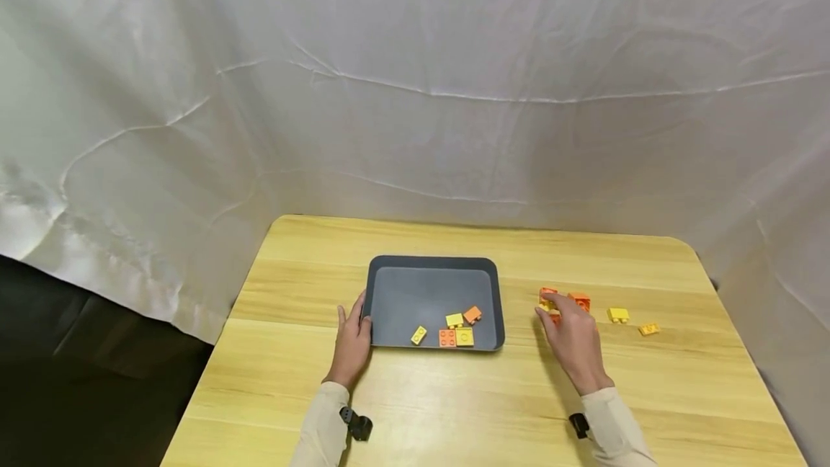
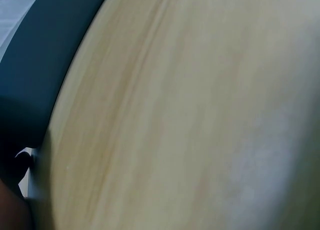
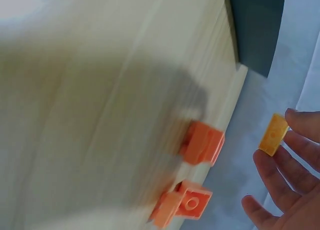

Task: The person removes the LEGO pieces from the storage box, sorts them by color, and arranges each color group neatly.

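My left hand (image 1: 351,343) holds the left rim of a dark grey tray (image 1: 415,290), thumb at the rim; few of its fingers show in the left wrist view. Inside the tray, towards its near side, lie several yellow and orange toy bricks, among them an orange brick (image 1: 447,338) and a yellow brick (image 1: 418,336). To the right of the tray, my right hand (image 1: 573,343) pinches a small yellow brick (image 3: 273,135) between thumb and fingers, raised off the table. Near that hand are orange bricks (image 3: 202,144), partly covered by it in the head view.
Further right on the wooden table (image 1: 454,409) lie a yellow brick (image 1: 619,315) and a smaller yellow-orange brick (image 1: 649,328). A pale cloth curtain (image 1: 454,143) hangs behind the table's far edge. Each wrist bears a small black camera.
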`<state>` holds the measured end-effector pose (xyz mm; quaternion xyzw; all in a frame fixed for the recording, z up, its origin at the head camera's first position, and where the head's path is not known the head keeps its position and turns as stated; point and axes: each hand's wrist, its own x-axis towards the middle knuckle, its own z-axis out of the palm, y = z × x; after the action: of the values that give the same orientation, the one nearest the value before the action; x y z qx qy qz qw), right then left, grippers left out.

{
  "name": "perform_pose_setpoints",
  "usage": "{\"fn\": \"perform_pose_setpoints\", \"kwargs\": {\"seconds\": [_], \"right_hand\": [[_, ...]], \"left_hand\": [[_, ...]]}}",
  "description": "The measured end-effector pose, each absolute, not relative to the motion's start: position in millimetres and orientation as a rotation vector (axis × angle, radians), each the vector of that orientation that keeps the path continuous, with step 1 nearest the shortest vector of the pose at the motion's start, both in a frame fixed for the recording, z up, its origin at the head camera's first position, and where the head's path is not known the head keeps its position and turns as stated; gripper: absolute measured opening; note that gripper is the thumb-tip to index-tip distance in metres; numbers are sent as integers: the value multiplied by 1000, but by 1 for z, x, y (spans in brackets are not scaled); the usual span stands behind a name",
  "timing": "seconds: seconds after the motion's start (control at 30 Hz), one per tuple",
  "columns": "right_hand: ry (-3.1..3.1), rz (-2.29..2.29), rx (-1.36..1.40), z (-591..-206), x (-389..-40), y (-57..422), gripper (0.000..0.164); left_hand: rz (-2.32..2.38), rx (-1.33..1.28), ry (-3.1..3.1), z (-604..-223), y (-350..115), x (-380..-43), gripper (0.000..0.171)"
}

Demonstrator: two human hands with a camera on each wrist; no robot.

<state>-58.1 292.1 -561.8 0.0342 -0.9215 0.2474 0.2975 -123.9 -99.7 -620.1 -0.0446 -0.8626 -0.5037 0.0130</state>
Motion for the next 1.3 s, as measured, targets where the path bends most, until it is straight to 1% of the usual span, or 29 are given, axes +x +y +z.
{"fn": "perform_pose_setpoints", "kwargs": {"seconds": [0.13,0.4,0.63,1.03,1.3], "right_hand": [[-2451,680,53,-563,-52,302,31],[-2464,682,-24,-570,-40,318,33],[-2452,653,-35,-578,-34,328,30],[-2473,651,-129,-579,-21,348,32],[-2456,666,-182,-583,-14,359,28]], "left_hand": [[-1562,-144,-2684,-620,-100,-124,53],[-1578,-105,-2724,-619,-101,-122,53],[-1579,-82,-2737,-615,-100,-121,53],[-1578,-79,-2732,-616,-101,-122,54],[-1587,-82,-2743,-615,-101,-122,54]]}}
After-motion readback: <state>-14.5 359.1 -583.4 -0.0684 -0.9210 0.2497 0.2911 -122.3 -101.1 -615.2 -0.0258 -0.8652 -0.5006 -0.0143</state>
